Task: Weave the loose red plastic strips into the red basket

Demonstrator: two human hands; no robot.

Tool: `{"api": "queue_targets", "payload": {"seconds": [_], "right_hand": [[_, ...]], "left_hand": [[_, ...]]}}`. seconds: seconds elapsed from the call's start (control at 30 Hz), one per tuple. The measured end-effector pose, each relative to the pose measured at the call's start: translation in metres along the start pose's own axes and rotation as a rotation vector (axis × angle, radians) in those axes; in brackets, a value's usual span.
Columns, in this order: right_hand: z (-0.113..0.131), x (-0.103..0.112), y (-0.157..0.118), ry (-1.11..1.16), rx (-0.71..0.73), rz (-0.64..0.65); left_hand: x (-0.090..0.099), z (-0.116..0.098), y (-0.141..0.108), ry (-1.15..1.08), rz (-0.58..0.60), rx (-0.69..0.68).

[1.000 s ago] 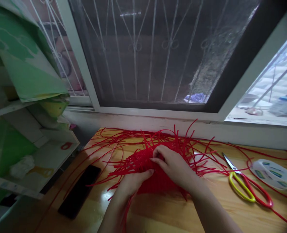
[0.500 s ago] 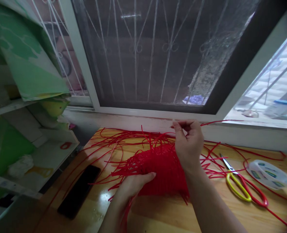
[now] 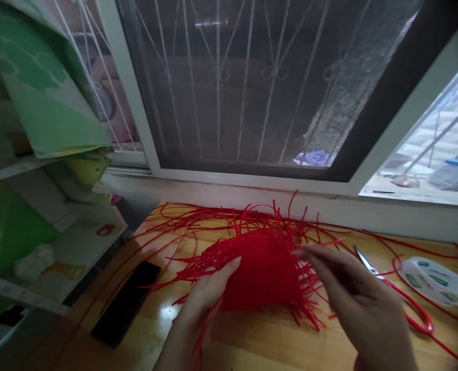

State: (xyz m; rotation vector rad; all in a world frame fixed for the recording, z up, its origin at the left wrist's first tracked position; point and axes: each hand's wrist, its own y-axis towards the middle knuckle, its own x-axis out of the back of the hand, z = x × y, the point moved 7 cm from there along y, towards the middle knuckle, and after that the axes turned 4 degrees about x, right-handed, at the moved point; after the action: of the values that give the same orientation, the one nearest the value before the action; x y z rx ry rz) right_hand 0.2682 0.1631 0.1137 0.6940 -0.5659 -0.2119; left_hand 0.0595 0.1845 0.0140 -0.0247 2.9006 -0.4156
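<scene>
A moment ago my right hand [image 3: 362, 301] was up high by the window, pinching one red string and pulling it up. Now it has come back down near me, on the right side of the red woven piece [image 3: 262, 270], so I think that string is pulled through and I am ready for another one. Its fingers [image 3: 322, 260] are stretched out and a bit spread, pointing left at the loose ends. I cannot tell if a thin string is caught between them, because the hand is blurry. My left hand [image 3: 209, 291] has stayed where it was, on the near left side of the woven piece. Its fingers lie flat against the weave and hold it steady, not closed around it. The woven piece sits in the middle of the wooden table [image 3: 263, 340], between my two hands. It is round on top like a little hill, bumpy and tightly woven. Long thin red strings [image 3: 175, 221] stick out all around it, stiff and springy like plastic, and many lie across the far left of the shiny table. A flat black phone [image 3: 126, 304] lies on the left. Scissors [image 3: 407, 304] with a red handle peek out behind my right hand, and a round white roll of tape [image 3: 436, 281] sits far right.
</scene>
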Motion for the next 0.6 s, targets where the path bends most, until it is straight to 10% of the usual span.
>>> {"api": "queue_targets", "payload": {"seconds": [0.23,0.6], "right_hand": [[-0.010,-0.081,-0.001,0.032,-0.051,0.223],[-0.024,-0.088,-0.003,0.470,-0.233,-0.038]], "left_hand": [[-0.006,0.008,0.003,-0.016,0.117,-0.059],[-0.005,-0.003,0.003,0.155,0.144,-0.087]]}}
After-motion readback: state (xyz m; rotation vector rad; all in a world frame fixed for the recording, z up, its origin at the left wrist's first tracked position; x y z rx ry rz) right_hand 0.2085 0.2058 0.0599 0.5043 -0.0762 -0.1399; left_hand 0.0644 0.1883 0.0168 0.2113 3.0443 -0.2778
